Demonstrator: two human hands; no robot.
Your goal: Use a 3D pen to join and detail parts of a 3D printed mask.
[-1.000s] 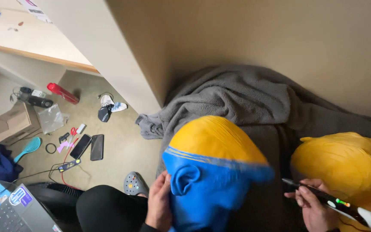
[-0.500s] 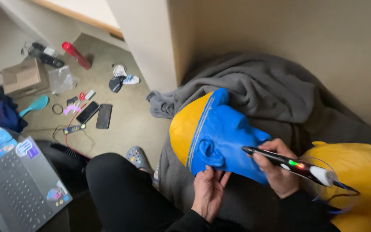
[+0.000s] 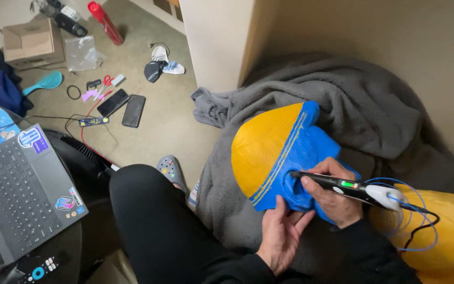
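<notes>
Here, largest first:

Grey blanket [image 3: 353,105]: lay heaped against the wall and spread over the person's lap, under everything being worked on.

Laptop [image 3: 17,194]: sat open at the lower left on a dark round counter [image 3: 64,257], with stickers on its palm rest.

Black-clad leg [image 3: 158,221]: ran bent from the bottom edge toward a grey clog [image 3: 171,169] on the carpet.

Yellow shape [image 3: 442,231]: rested at the lower right, just beside the right wrist, with blue filament looping over it.

Blue and yellow shell [image 3: 274,152]: a rounded piece, yellow on the left half and blue on the right, propped on the blanket between both hands.

Right hand [image 3: 332,197]: fingers were wrapped around the pen, thumb on top.

Left hand [image 3: 282,234]: palm up below the shell's blue edge, fingers spread and reaching up to its underside; whether it gripped cannot be told.

Pen tool [image 3: 342,185]: black with a white rear end and a green light, tip touching the blue part near the stripe.

Floor clutter: two dark phones [image 3: 124,105], a teal hairbrush [image 3: 45,82], a red bottle [image 3: 106,22] and a cardboard box [image 3: 30,42] lay well apart from the hands.
</notes>
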